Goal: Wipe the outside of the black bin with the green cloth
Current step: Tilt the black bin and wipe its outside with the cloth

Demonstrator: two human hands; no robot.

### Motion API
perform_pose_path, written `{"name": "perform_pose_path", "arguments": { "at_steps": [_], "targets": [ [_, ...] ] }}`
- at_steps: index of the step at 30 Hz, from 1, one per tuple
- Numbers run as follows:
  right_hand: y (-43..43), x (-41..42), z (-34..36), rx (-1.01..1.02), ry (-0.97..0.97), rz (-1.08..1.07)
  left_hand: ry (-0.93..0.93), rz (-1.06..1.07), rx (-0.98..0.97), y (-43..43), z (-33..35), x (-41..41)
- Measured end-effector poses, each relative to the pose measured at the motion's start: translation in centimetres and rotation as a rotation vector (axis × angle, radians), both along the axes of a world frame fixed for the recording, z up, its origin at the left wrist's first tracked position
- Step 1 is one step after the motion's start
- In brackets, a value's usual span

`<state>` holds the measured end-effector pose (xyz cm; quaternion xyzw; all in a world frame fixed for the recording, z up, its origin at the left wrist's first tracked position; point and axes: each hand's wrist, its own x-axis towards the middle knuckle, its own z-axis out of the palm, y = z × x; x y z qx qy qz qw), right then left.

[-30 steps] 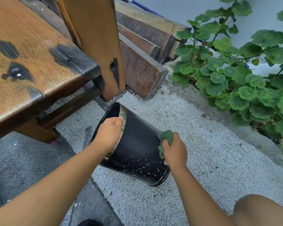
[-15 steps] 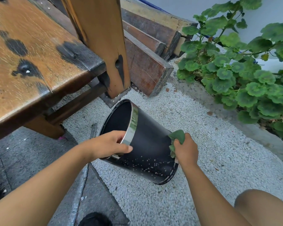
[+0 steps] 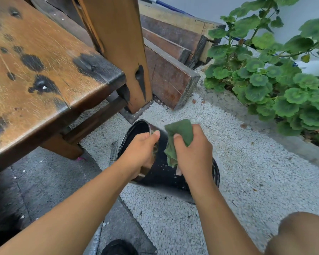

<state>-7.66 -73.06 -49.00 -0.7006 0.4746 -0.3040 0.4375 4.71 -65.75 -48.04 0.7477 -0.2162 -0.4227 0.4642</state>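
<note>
The black bin point(image 3: 162, 176) lies tilted on white gravel, its open mouth with a shiny metal rim facing up and left. My left hand point(image 3: 139, 153) grips that rim, thumb over the edge. My right hand point(image 3: 193, 155) holds the bunched green cloth point(image 3: 179, 135) over the upper side of the bin's outer wall, close to the rim. White specks dot the bin's black side. Much of the bin is hidden behind both hands.
A worn wooden bench point(image 3: 44, 74) with a thick upright post point(image 3: 122, 52) stands left and behind the bin. Stacked timber planks point(image 3: 173, 57) lean behind the post. A leafy green plant point(image 3: 276, 80) fills the right. My knee point(image 3: 302, 236) shows at bottom right.
My right hand has carried the cloth from the bin's right side up to near the rim. My left hand has shifted its grip along the rim, and the bin has turned.
</note>
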Motion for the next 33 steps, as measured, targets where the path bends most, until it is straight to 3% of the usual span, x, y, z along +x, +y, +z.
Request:
{"name": "perform_pose_path", "arguments": {
  "at_steps": [3, 8, 14, 21, 33],
  "targets": [
    [1.7, 1.3, 0.6, -0.027, 0.124, 0.101, 0.011, 0.061, 0.021, -0.4, -0.1, -0.3],
    [2.8, 2.4, -0.2, -0.091, 0.29, 0.062, -0.039, 0.166, 0.011, -0.9, 0.0, -0.2],
    [1.2, 1.6, -1.9, -0.157, 0.336, 0.074, -0.015, 0.268, 0.11, -1.8, 0.4, -0.5],
    [-3.4, -1.5, -5.7, 0.006, 0.489, 0.044, -0.149, 0.195, 0.183, -1.9, -0.6, 1.6],
    [-9.3, -3.9, -9.2, 0.165, 0.669, -0.026, -0.156, 0.193, 0.216, -3.3, -0.6, 2.4]
  ]
}}
